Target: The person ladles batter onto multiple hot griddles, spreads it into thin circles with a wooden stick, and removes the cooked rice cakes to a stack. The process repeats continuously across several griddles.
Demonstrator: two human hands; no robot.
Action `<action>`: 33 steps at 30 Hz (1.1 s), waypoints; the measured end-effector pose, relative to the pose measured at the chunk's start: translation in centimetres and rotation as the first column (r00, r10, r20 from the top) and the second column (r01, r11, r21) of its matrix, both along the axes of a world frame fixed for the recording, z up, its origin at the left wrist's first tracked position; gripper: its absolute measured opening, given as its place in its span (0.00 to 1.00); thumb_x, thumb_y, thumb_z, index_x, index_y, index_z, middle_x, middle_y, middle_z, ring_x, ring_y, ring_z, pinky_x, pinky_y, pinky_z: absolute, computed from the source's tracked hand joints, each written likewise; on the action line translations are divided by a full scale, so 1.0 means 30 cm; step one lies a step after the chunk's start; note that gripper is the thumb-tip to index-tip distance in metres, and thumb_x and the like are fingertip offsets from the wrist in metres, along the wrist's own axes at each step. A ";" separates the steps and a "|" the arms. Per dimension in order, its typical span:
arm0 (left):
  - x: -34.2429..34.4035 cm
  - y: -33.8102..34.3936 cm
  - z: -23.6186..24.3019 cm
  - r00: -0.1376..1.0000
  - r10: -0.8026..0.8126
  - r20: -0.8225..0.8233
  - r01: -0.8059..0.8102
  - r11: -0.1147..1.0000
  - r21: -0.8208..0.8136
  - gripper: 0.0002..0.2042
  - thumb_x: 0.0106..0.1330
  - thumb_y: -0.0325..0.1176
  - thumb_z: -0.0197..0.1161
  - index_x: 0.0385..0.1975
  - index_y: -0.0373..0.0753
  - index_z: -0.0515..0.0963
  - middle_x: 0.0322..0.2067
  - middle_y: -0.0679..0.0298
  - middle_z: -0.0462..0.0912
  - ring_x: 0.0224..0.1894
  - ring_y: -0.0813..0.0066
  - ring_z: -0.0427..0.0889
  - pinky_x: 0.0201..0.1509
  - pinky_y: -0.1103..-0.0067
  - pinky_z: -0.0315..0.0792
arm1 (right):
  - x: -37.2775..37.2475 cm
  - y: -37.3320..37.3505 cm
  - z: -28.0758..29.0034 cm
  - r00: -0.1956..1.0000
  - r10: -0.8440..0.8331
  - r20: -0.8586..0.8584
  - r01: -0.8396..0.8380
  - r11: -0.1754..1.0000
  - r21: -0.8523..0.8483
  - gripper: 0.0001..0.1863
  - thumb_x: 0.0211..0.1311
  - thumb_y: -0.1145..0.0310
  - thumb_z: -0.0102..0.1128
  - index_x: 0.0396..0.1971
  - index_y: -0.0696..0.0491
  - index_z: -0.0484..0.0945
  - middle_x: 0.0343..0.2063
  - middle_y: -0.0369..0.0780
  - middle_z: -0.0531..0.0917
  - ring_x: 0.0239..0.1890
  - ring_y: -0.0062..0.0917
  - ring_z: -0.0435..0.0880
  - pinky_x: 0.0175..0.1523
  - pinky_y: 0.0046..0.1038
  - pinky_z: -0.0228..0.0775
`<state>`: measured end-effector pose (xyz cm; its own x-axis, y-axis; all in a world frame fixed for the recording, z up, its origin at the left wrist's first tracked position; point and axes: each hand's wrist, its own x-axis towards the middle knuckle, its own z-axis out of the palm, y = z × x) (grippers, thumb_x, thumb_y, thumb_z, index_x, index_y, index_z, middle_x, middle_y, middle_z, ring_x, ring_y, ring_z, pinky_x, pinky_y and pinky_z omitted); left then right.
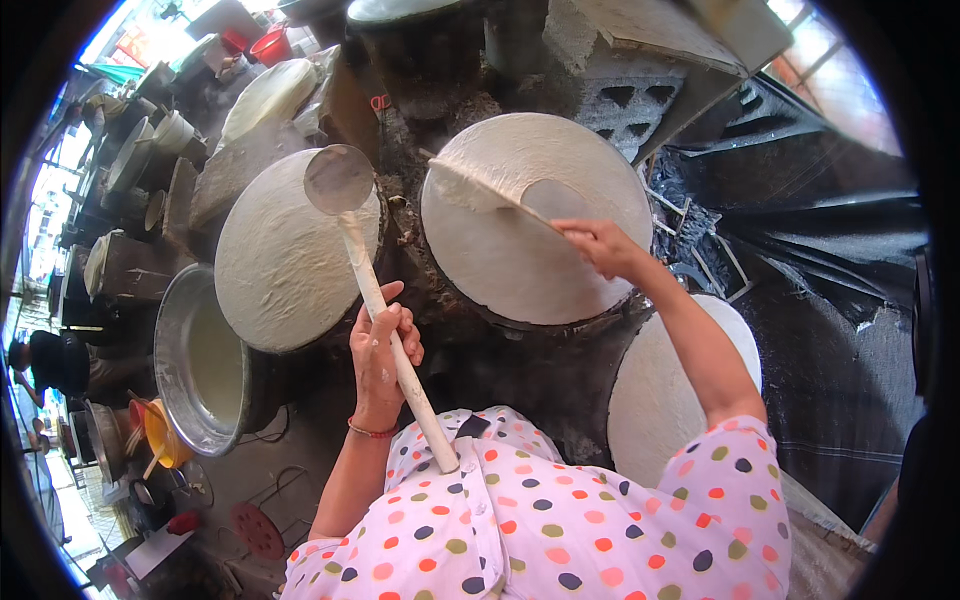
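Note:
My left hand [383, 352] grips the pale wooden handle of a round ladle [338, 180], whose head is over the left round white surface [270, 270] coated with creamy batter. My right hand [595, 243] holds a thin flat stick [475, 185] lying across the right round white surface [510, 275]. Creamy batter is spread over the upper part of that surface, around a smooth oval patch near the stick's right end. A third round white surface [660, 400] shows at lower right, partly hidden by my right arm.
At left stand a large metal pot of pale liquid [215, 380], a yellow container [165, 435], a red bucket [270, 48] and several pots and trays. Another pale round slab [265, 95] is at upper left. Concrete blocks [640, 105] stand at upper right, beside black sheeting [820, 370].

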<state>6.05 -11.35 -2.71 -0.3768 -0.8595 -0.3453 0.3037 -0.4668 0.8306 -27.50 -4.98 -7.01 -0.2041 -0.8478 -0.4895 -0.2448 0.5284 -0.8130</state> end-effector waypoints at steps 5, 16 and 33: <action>0.012 0.032 0.000 1.000 0.020 0.004 -0.020 0.999 0.030 0.16 0.65 0.31 0.55 0.51 0.35 0.68 0.22 0.68 0.69 0.17 0.85 0.67 0.16 0.86 0.65 | -0.078 0.197 -0.040 0.952 0.109 -0.287 -0.182 0.953 -0.244 0.17 0.64 0.67 0.55 0.53 0.43 0.78 0.18 0.30 0.74 0.19 0.12 0.66 0.27 0.17 0.61; 0.007 0.105 -0.021 1.000 0.007 0.028 -0.008 0.999 0.039 0.16 0.64 0.30 0.55 0.51 0.34 0.68 0.22 0.68 0.69 0.16 0.85 0.66 0.16 0.86 0.64 | -0.037 0.297 -0.044 0.919 0.189 -0.347 -0.312 0.885 -0.344 0.18 0.67 0.65 0.52 0.55 0.46 0.76 0.19 0.30 0.72 0.17 0.12 0.66 0.22 0.19 0.62; 0.226 -0.120 -0.031 0.953 -0.298 -0.053 0.301 0.952 0.049 0.17 0.65 0.29 0.54 0.52 0.32 0.66 0.21 0.68 0.68 0.15 0.84 0.66 0.16 0.86 0.63 | 0.793 0.245 -0.128 0.704 -0.706 -0.085 0.557 0.622 -0.550 0.19 0.67 0.67 0.49 0.56 0.55 0.71 0.45 0.47 0.81 0.38 0.28 0.81 0.43 0.27 0.71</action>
